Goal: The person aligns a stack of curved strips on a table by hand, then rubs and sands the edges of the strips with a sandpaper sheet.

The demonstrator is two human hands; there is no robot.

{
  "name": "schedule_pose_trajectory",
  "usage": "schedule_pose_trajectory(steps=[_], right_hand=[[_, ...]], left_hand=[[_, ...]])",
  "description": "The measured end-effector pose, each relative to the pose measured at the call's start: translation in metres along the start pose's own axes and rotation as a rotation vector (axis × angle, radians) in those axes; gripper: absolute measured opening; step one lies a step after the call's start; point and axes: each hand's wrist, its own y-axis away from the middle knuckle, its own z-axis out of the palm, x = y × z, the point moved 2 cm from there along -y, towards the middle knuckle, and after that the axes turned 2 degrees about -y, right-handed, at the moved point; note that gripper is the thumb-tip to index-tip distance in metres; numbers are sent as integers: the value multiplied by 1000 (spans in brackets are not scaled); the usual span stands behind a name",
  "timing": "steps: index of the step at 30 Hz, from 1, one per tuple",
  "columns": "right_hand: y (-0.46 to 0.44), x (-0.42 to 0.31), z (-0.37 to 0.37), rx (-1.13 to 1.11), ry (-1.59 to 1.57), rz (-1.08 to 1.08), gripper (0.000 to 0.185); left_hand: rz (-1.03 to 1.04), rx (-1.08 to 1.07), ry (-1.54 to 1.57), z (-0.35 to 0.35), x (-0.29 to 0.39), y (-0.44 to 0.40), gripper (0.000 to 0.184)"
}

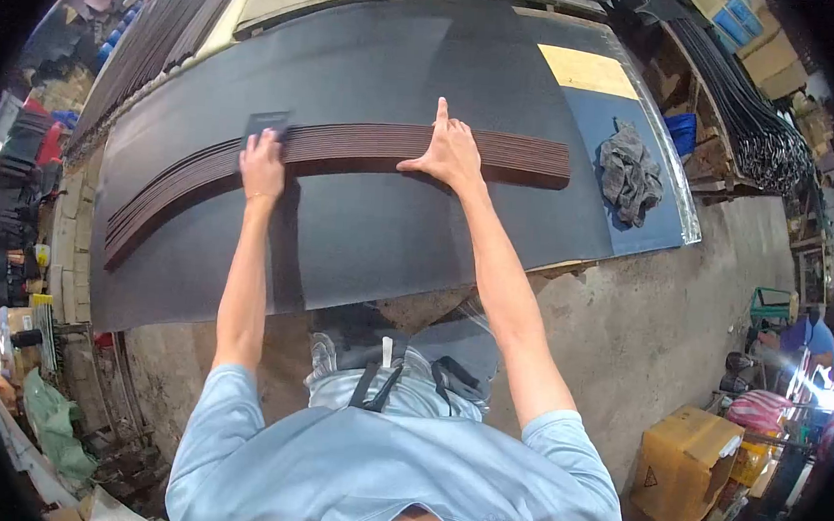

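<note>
A stack of long, thin dark-brown strips lies across the black tabletop, bending down toward its left end. My left hand is closed on a dark flat block, blurred by motion, over the left-middle part of the strips. Whether the block touches them I cannot tell. My right hand rests on the stack right of its middle, index finger stretched forward and thumb out to the left. Its other fingers are partly bent, and nothing shows in its grasp.
A crumpled grey cloth lies on a blue-grey sheet at the table's right end. Beyond it hang bundled black strips. More long strips are piled at the upper left. A cardboard box stands on the floor at lower right.
</note>
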Motion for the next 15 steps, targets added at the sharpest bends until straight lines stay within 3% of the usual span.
schedule_pose_trajectory(steps=[1,2,3,4,5,7,8,9,11,13,14,15], right_hand=[[-1,-7,-2,-45,13,23,152],[-4,-6,-5,-80,22,26,149],[-2,-1,2,36,-18,-40,146],[1,2,10,98,-38,-81,140],[-4,3,11,171,-55,-126,134],[-7,1,6,16,-41,27,126],[-3,-2,3,40,-34,10,122],[-1,-7,-2,45,-64,12,130],[2,-12,-10,-5,-103,5,135],[-1,-15,-11,2,-85,16,137],[-1,-15,-10,-8,-46,24,135],[2,-14,-8,-24,-6,34,132]], left_hand=[[-54,171,-113,29,-33,8,26],[-186,76,3,16,-6,-3,26],[-336,-10,114,3,52,-9,26],[-170,70,59,13,103,-8,26],[-96,-49,182,-2,161,-14,29],[-70,-133,485,15,219,-1,36],[-75,-205,562,18,212,3,35],[-59,-261,633,20,201,-4,35],[-32,-291,565,-25,161,-4,34],[-127,35,580,-77,105,15,32],[-302,25,653,-98,73,32,32],[-263,97,409,-120,38,54,32]])
